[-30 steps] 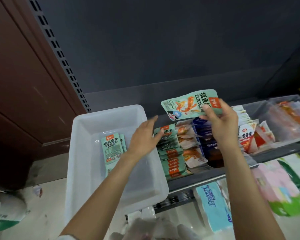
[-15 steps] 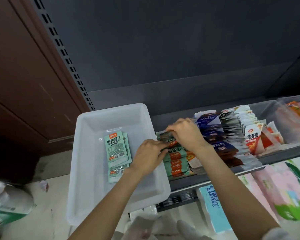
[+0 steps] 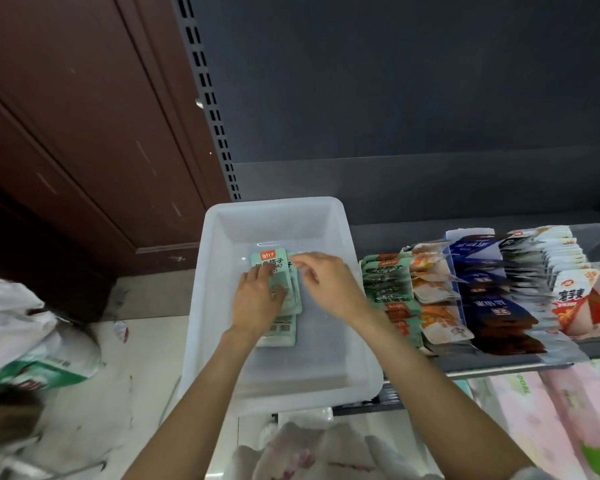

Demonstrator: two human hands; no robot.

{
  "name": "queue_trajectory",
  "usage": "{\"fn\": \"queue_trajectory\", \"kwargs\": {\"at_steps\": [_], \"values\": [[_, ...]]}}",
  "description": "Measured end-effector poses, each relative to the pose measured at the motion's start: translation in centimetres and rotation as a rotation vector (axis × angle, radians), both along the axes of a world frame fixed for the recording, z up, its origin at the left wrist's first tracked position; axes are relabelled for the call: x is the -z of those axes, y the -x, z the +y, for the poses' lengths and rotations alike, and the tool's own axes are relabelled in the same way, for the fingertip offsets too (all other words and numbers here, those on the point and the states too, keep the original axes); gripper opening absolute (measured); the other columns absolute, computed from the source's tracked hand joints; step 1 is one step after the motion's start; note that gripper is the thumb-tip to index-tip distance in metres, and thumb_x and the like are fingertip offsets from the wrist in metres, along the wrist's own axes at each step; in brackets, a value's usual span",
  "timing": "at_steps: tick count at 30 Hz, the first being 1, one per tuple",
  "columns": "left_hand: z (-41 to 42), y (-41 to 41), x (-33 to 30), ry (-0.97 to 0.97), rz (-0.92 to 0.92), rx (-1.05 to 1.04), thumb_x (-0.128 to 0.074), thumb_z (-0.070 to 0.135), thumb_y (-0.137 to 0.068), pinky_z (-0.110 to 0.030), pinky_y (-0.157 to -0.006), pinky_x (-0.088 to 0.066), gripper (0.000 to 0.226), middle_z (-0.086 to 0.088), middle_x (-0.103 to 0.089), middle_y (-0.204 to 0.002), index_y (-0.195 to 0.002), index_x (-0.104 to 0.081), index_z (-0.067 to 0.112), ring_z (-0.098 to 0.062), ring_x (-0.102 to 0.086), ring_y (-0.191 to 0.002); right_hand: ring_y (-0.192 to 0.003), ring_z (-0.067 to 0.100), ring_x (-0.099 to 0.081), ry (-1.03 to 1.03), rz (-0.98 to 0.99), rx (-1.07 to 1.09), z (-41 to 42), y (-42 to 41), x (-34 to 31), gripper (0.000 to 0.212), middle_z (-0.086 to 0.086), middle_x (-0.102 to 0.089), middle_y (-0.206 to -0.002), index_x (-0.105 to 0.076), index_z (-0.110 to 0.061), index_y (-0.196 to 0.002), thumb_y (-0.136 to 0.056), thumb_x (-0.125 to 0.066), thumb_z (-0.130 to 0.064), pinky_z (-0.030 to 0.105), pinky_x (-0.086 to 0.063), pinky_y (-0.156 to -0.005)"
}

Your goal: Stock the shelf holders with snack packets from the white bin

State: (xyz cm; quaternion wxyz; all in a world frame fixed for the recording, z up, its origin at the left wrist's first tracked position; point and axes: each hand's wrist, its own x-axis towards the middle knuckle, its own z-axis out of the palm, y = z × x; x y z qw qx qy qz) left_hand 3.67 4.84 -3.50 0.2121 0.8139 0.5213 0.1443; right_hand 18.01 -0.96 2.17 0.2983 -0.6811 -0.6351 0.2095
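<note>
Both hands back from shelf (image 3: 499, 367) into bin (image 3: 278, 386). Left hand (image 3: 257, 301) flat, steadying packets (image 3: 284, 327); right hand (image 3: 323, 282) pinching top packet's corner for lifting.

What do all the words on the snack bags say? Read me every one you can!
"鱼塔子": part of the big print on the top green packet in the white bin; the orange logo above it is too blurred.
"宗芋爽", roughly: white and orange packet on the shelf.
Dark blue packets: white characters, too blurred.
Barcode on the lower green packet: digits too small.
</note>
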Motion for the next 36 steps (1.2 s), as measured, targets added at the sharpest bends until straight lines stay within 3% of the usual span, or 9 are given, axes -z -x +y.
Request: {"fn": "queue_trajectory", "kwargs": {"at_steps": [4, 10, 13, 19, 22, 26, 30, 33, 36], "values": [[1.3, 0.4, 1.5, 0.253, 0.125, -0.014, -0.055, 0.030, -0.091, -0.037, -0.099, -0.033, 0.062, -0.015, -0.045, -0.134, -0.143, -0.028, 0.009, -0.032, -0.041, -0.120, -0.119, 0.029, -0.052, 0.417, -0.006, 0.066, 3.6, 2.5, 4.6, 0.049, 0.014, -0.054, -0.133, -0.042, -0.004, -0.138, -0.089, -0.045, 0.000, 0.032, -0.041, -0.098], [1.7, 0.2, 2.1, 0.352, 0.115, -0.031, -0.062, 0.039, -0.085, -0.036, -0.102, -0.032, 0.080, -0.013, -0.039, -0.138, -0.147, -0.021, 0.009, -0.031, -0.036, -0.125, -0.111, 0.029, -0.057, 0.392, 0.047, 0.204, 4.2, 3.6, 7.5, 0.040, 0.013, -0.062, -0.122, -0.056, -0.003, -0.121, -0.082, -0.048, 0.004, 0.032, -0.046, -0.093], [1.7, 0.6, 2.1, 0.332, 0.130, -0.033, -0.065, 0.049, -0.080, -0.037, -0.099, -0.036, 0.086, -0.010, -0.042, -0.135, -0.146, -0.024, 0.010, -0.029, -0.041, -0.124, -0.114, 0.023, -0.058, 0.398, 0.239, 0.257, 3.3, 3.2, 7.1, 0.042, 0.009, -0.063, -0.123, -0.057, -0.004, -0.125, -0.087, -0.042, 0.005, 0.015, -0.041, -0.087], [1.2, 0.7, 1.1, 0.153, 0.296, -0.011, -0.052, 0.030, -0.088, -0.036, -0.079, -0.046, 0.033, -0.011, -0.064, -0.111, -0.117, -0.056, 0.014, -0.032, -0.060, -0.100, -0.116, 0.020, -0.056, 0.288, 0.394, 0.199, 1.2, 1.8, 6.2, 0.041, 0.009, -0.061, -0.125, -0.052, -0.006, -0.128, -0.091, -0.043, 0.006, 0.017, -0.039, -0.094], [1.1, 1.5, 0.0, -0.028, 0.373, 0.012, -0.043, 0.020, -0.094, -0.037, -0.074, -0.046, 0.029, -0.014, -0.068, -0.099, -0.117, -0.060, 0.017, -0.034, -0.063, -0.090, -0.116, 0.023, -0.054, 0.285, 0.428, 0.220, 0.6, 0.8, 4.9, 0.041, 0.013, -0.056, -0.129, -0.047, -0.006, -0.132, -0.092, -0.048, 0.002, 0.021, -0.039, -0.094], [1.3, 3.2, -2.8, -0.052, -0.097, -0.013, -0.051, 0.015, -0.093, -0.035, -0.065, -0.052, 0.021, -0.006, -0.072, -0.089, -0.108, -0.066, 0.019, -0.027, -0.068, -0.078, -0.118, 0.020, -0.050, 0.120, 0.413, 0.256, -0.3, -0.5, 2.2, 0.058, 0.008, -0.051, -0.132, -0.039, -0.011, -0.139, -0.087, -0.064, -0.008, 0.029, -0.042, -0.099], [0.7, 3.3, -7.5, 0.302, -0.555, 0.221, -0.054, 0.007, -0.093, -0.017, -0.065, -0.049, 0.023, 0.015, -0.070, -0.085, -0.090, -0.064, 0.027, -0.001, -0.064, -0.079, -0.109, -0.001, -0.054, 0.039, 0.510, 0.189, -2.0, -2.6, -2.4, 0.055, -0.015, -0.058, -0.117, -0.049, -0.022, -0.129, -0.080, -0.074, -0.020, 0.017, -0.046, -0.089], [0.3, 1.7, -9.6, 0.380, -0.603, 0.301, -0.055, 0.008, -0.093, -0.016, -0.066, -0.050, 0.021, 0.011, -0.070, -0.089, -0.091, -0.064, 0.026, -0.002, -0.065, -0.082, -0.080, 0.000, -0.065, -0.005, 0.472, 0.158, -4.0, -4.4, -5.4, 0.015, -0.011, -0.069, -0.095, -0.065, -0.017, -0.098, -0.084, -0.069, -0.015, 0.017, -0.051, -0.058], [-0.3, -1.2, -9.9, 0.248, -0.645, 0.258, -0.061, 0.013, -0.090, -0.019, -0.072, -0.051, 0.015, 0.007, -0.070, -0.090, -0.096, -0.066, 0.026, -0.004, -0.064, -0.083, -0.067, 0.000, -0.064, -0.093, 0.413, 0.302, -6.5, -6.7, -7.0, 0.010, -0.006, -0.068, -0.095, -0.065, -0.013, -0.098, -0.088, -0.064, -0.016, 0.019, -0.051, -0.050]]}}
